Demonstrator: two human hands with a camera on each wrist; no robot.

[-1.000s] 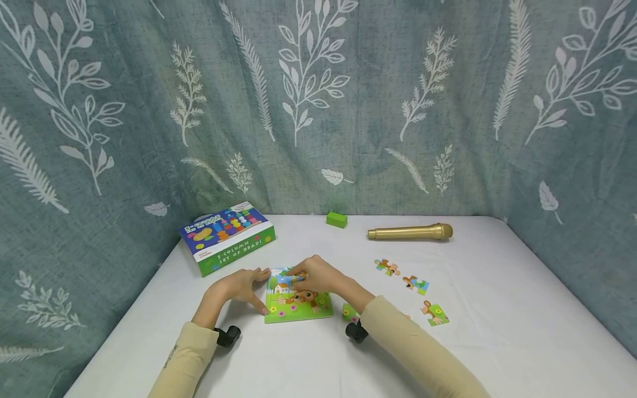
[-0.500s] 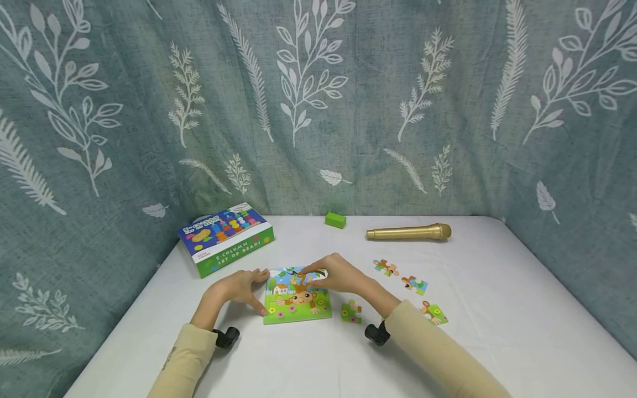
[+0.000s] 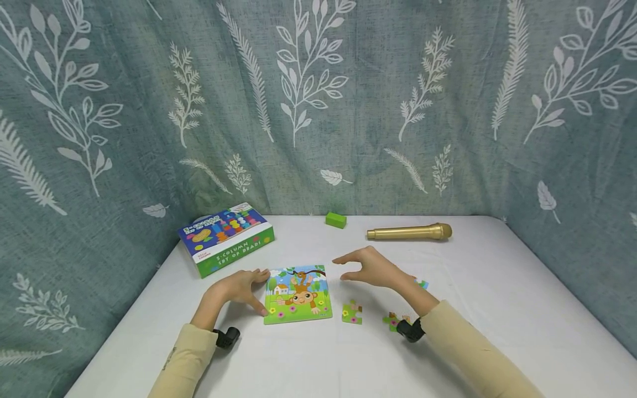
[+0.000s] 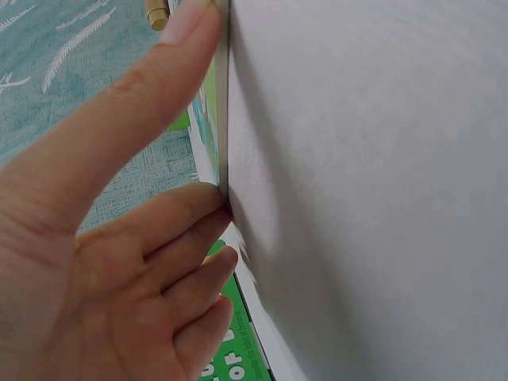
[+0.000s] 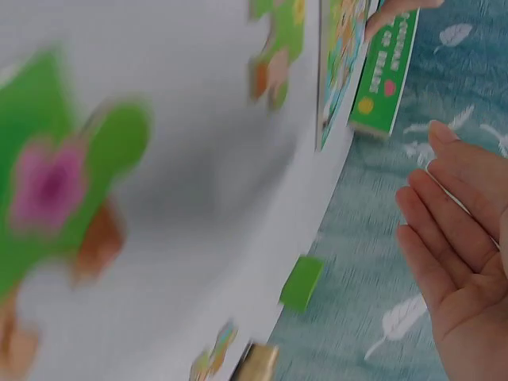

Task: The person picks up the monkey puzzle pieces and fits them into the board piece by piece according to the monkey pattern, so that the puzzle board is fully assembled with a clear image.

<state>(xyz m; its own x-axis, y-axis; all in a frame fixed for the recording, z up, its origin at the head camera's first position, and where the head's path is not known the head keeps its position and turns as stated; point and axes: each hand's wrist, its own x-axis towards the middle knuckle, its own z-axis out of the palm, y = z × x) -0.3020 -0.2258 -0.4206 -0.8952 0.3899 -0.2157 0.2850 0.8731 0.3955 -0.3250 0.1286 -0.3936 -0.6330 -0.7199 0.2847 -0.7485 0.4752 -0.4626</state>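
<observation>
White table (image 3: 298, 365), leaf-patterned curtain (image 3: 370, 127), left fingers (image 3: 257, 275) spread against puzzle (image 3: 298, 301), right fingers (image 3: 352, 256) loosely spread

Puzzle (image 3: 297, 296) from above and both wrists

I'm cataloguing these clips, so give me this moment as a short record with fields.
Left hand: touches the left edge of the monkey puzzle
Right hand: holds nothing, to the right of the puzzle
Loose pieces: right of the puzzle, some partly hidden by the right arm
Farther back: bead-set box, green block, gold microphone
</observation>
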